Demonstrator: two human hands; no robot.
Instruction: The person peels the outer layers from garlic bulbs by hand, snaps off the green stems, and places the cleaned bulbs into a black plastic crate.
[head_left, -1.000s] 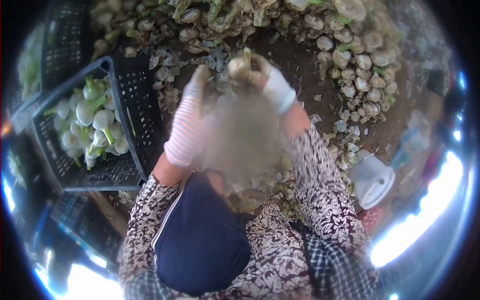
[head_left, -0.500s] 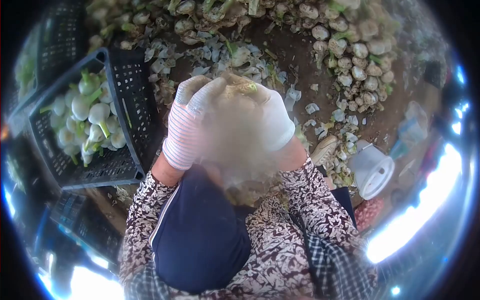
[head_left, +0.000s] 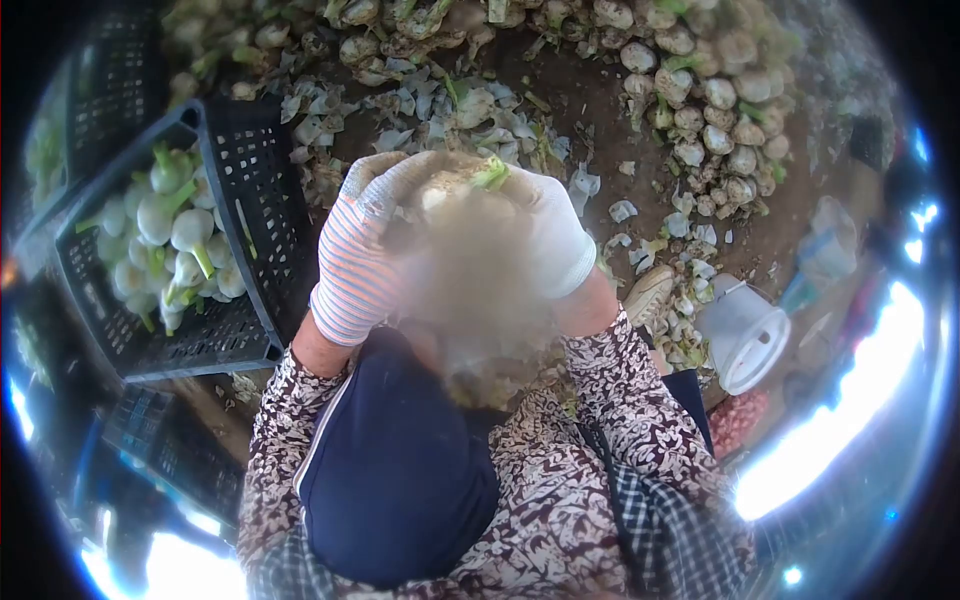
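My left hand (head_left: 362, 245), in a striped knit glove, is closed around one side of a garlic bulb (head_left: 447, 190) with a short green stem (head_left: 491, 174). On the bulb's other side is my right hand (head_left: 556, 236), in a white glove, its fingers curled against it. A hazy smudge over the middle of the head view hides the lower bulb and some of the fingers. Papery garlic skins (head_left: 410, 112) litter the ground just beyond both hands.
A black plastic crate (head_left: 240, 190) holding cleaned white garlic bulbs (head_left: 190, 230) stands at left. Dirty, unpeeled bulbs (head_left: 722, 118) are heaped at the back and right. A white bucket (head_left: 745, 335) lies at right near a shoe (head_left: 650, 293).
Both hands have drawn slightly apart, the left moving a little left. The bulb has turned between them, so its pale side and green stem show more.
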